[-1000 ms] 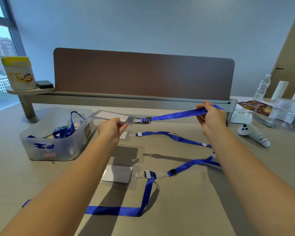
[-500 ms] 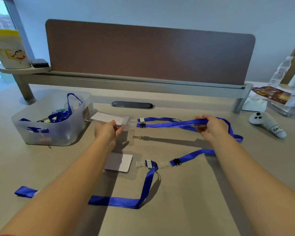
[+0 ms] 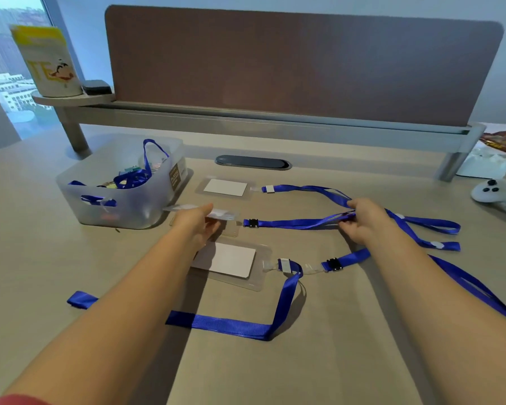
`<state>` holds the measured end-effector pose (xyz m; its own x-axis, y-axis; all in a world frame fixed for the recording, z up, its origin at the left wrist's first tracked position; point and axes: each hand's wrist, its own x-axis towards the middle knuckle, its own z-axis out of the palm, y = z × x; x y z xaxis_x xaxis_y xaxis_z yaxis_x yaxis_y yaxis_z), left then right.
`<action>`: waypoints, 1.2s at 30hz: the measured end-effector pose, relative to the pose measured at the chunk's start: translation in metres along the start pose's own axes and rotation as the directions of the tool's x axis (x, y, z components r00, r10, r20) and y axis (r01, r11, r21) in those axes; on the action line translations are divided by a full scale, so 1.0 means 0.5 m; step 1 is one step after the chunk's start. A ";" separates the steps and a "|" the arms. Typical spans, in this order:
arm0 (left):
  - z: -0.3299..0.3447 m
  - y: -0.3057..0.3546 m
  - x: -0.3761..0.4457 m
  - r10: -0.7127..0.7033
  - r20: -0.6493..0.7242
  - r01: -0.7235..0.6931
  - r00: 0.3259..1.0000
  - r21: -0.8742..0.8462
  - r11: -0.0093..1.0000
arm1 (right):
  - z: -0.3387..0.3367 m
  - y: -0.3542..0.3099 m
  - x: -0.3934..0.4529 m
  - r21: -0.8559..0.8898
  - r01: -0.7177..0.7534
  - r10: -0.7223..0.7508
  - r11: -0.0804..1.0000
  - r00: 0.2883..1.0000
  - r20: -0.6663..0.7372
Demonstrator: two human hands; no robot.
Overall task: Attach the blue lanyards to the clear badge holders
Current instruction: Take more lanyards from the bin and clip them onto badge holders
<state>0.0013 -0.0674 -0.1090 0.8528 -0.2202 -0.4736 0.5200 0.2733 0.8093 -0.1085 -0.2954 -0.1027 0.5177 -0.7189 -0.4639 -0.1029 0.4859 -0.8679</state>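
Desk (image 3: 333, 361), held badge holder (image 3: 225, 213) blurred

Both hands (image 3: 197, 222) lowered the held lanyard (image 3: 295, 223) tableward.

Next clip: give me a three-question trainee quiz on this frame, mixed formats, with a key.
1. True or false: the left hand holds a clear badge holder.
2. The right hand grips: A) a blue lanyard B) the white controller C) the plastic bin
3. How many badge holders with white cards lie flat on the desk?

Key: 1 true; 2 A; 3 two, the far one and the near one.
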 end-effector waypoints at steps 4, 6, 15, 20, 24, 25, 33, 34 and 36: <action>-0.025 0.012 -0.027 0.028 0.060 -0.036 0.998 0.146 0.989 | -0.007 0.006 -0.043 -0.400 0.090 -0.118 0.912 0.992 -0.047; -0.036 0.016 -0.038 0.065 0.060 -0.079 0.996 0.276 0.958 | -0.009 0.013 -0.071 -0.549 0.169 -0.209 0.818 0.978 -0.010; -0.115 -0.002 -0.096 0.315 0.349 -0.415 0.883 0.893 0.175 | 0.049 0.079 -0.187 -0.709 0.554 -0.364 0.436 0.829 0.424; -0.131 -0.024 -0.099 0.292 0.262 -0.256 0.920 0.965 -0.057 | 0.090 0.096 -0.228 -0.742 0.573 -0.257 0.349 0.820 0.512; -0.095 -0.041 -0.091 0.284 0.172 -0.141 0.943 0.982 -0.125 | 0.095 0.092 -0.233 -0.758 0.572 -0.246 0.314 0.820 0.517; -0.086 -0.041 -0.089 0.259 0.160 -0.132 0.953 0.984 -0.123 | 0.092 0.092 -0.232 -0.762 0.569 -0.246 0.308 0.821 0.514; -0.081 -0.021 -0.095 0.075 0.088 -0.085 0.993 0.996 -0.037 | 0.078 0.102 -0.216 -0.794 0.541 -0.119 0.279 0.840 0.530; -0.085 -0.018 -0.098 0.072 0.114 -0.115 0.991 0.993 0.009 | 0.079 0.105 -0.216 -0.799 0.540 -0.090 0.266 0.839 0.537; -0.088 -0.005 -0.106 0.072 0.211 -0.221 0.975 0.961 0.168 | 0.081 0.112 -0.216 -0.800 0.544 -0.042 0.252 0.832 0.553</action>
<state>-0.0430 -0.0151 -0.1012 0.8584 -0.3928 -0.3299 -0.1476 -0.8050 0.5746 -0.1360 -0.1704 -0.0940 0.9047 -0.3442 -0.2512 -0.4239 -0.6667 -0.6131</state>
